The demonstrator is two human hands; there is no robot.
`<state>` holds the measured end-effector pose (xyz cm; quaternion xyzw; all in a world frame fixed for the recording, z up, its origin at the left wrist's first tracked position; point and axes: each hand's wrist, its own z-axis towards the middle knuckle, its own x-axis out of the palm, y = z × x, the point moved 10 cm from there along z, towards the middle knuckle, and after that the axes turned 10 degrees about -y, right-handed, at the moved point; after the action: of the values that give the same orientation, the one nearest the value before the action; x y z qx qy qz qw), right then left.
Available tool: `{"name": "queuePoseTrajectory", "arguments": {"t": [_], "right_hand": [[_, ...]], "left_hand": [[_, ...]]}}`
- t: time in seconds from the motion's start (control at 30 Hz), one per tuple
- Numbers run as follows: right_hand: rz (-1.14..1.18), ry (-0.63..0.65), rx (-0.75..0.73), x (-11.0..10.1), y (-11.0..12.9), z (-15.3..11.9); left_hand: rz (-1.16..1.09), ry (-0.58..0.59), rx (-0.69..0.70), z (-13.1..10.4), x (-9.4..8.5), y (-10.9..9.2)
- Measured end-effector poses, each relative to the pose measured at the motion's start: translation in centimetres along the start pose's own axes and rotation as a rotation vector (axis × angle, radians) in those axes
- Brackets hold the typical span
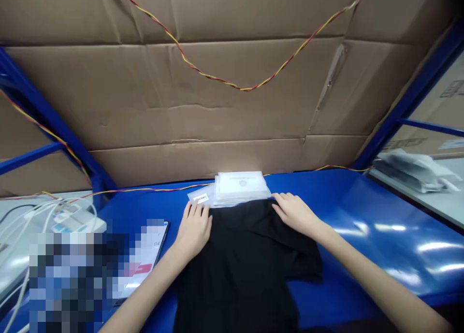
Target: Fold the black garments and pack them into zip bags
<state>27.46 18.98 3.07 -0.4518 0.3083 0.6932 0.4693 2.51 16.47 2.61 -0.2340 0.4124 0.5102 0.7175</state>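
A black short-sleeved shirt [239,260] lies spread on the blue table, its lower part cut off by the bottom of the view. My left hand [194,229] is at the shirt's upper left corner, fingers bent over the edge of the cloth. At the upper right corner, my right hand [295,214] grips the fabric between thumb and fingers. One sleeve hangs out to the right beneath my right forearm; the left sleeve is hidden. Just beyond the shirt's top edge is a stack of clear plastic bags [241,183], with a barcode label [201,198] on its left side.
On the left lies a phone [145,260], partly pixelated, near white cables [50,212]. Cardboard [232,115] walls off the back, with a red-yellow twisted wire [246,89] hanging across. Blue frame posts [409,101] stand at both sides. Bagged items [413,168] lie at right.
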Motion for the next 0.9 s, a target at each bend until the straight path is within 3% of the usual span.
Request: {"name": "queuePoseTrajectory", "arguments": {"t": [0.1,0.23,0.43,0.53,0.63,0.7,0.8,0.87,0.9], "right_hand": [[0.055,-0.043,0.007,-0.5,-0.8,1.3],[0.159,-0.132,0.071,-0.8,-2.1,1.0],[0.291,-0.209,0.270,-1.4,-3.9,-0.5],[0.523,-0.127,0.389,-1.3,-4.1,-0.7],[0.664,-0.008,0.331,-2.6,-2.5,-0.9],[0.609,0.050,0.227,-4.4,-1.4,-2.0],[0.551,0.137,0.139,-6.4,-0.3,-5.5],[0.537,0.096,0.150,-7.7,-0.3,-8.4],[0.514,0.049,0.166,-8.3,-0.3,-9.8]], "left_hand": [[0.014,-0.033,-0.031,0.4,-0.7,2.1],[0.007,-0.067,-0.098,0.1,-1.8,4.5],[-0.064,-0.072,-0.162,0.0,-2.7,5.5],[-0.121,-0.092,-0.220,0.3,-3.7,5.6],[-0.184,-0.117,-0.293,0.1,-5.4,5.5],[-0.252,-0.141,-0.397,-0.9,-6.9,5.6],[-0.503,-0.140,-0.614,-4.4,-8.3,5.6],[-0.629,-0.096,-0.643,-7.2,-8.9,4.4],[-0.630,-0.082,-0.595,-8.5,-9.5,3.5]]}}
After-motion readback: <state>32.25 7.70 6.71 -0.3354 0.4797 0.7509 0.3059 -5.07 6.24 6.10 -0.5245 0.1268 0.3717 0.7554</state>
